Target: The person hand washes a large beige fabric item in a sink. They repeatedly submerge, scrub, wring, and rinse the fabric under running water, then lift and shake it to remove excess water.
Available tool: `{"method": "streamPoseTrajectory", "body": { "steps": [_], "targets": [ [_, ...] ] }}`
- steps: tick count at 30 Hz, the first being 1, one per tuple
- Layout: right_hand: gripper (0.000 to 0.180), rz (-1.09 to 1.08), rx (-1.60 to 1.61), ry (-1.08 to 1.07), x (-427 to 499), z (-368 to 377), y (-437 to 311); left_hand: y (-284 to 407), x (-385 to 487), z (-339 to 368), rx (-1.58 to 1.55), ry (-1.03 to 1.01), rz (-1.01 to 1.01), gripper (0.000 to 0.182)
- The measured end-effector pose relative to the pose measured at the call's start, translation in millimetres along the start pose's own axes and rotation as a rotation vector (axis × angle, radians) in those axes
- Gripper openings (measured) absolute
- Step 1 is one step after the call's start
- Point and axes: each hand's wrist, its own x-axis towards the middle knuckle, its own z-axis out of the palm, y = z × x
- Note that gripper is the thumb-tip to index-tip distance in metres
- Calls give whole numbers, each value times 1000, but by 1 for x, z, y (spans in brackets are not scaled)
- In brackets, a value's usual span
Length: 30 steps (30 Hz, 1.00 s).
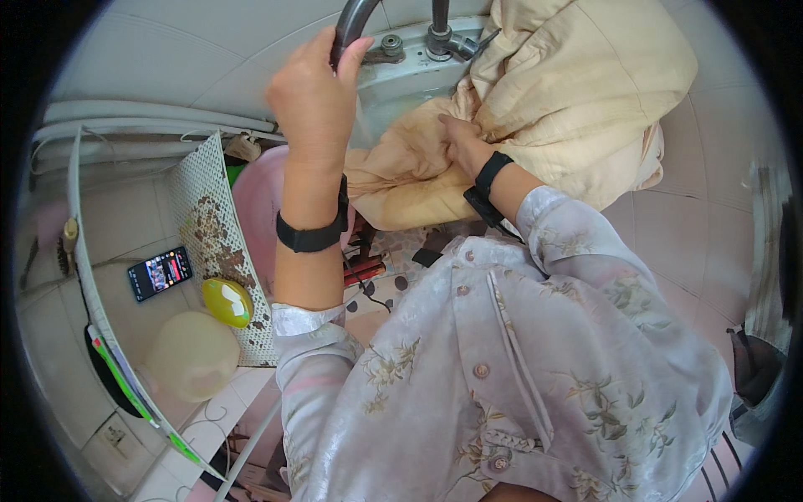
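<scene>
My left hand point(317, 94) is closed around the dark curved faucet spout point(352, 28) over the white sink point(392, 81). Cloudy water shows in the basin. A bulky cream quilted cloth point(583, 81) is heaped over the sink's right side and hangs over its front edge. My right hand point(465, 141) is sunk in its folds and grips the fabric; some fingertips are hidden. Behind the cloth stand the faucet base and its lever point(461, 45). Darker yellowish patches mark the cloth near my right hand.
A pink basin point(260, 194) sits left of the sink, beside a rusty perforated metal panel point(213, 238). Further left are a lit smartphone point(160, 274), a yellow oval object point(227, 302) and a pale rounded object point(191, 356). White pipes point(157, 116) run along the tiled wall.
</scene>
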Motion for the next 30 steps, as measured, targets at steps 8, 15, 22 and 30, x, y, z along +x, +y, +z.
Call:
{"method": "streamPoseTrajectory", "body": {
  "steps": [8, 15, 22, 30],
  "targets": [
    [41, 52, -13, -185, -36, 2, -22, -19, -59, 18, -562, 350, -235, 23],
    [60, -71, -40, -294, -172, 10, -103, -30, -216, 107, -1454, -369, -1483, 24],
    [59, -520, -196, -304, -174, -10, -162, -40, -214, 162, -1470, -25, -1974, 62],
    [52, -530, -136, -253, -164, -2, -184, -42, -214, 168, -1434, 49, -2059, 48]
  ]
}}
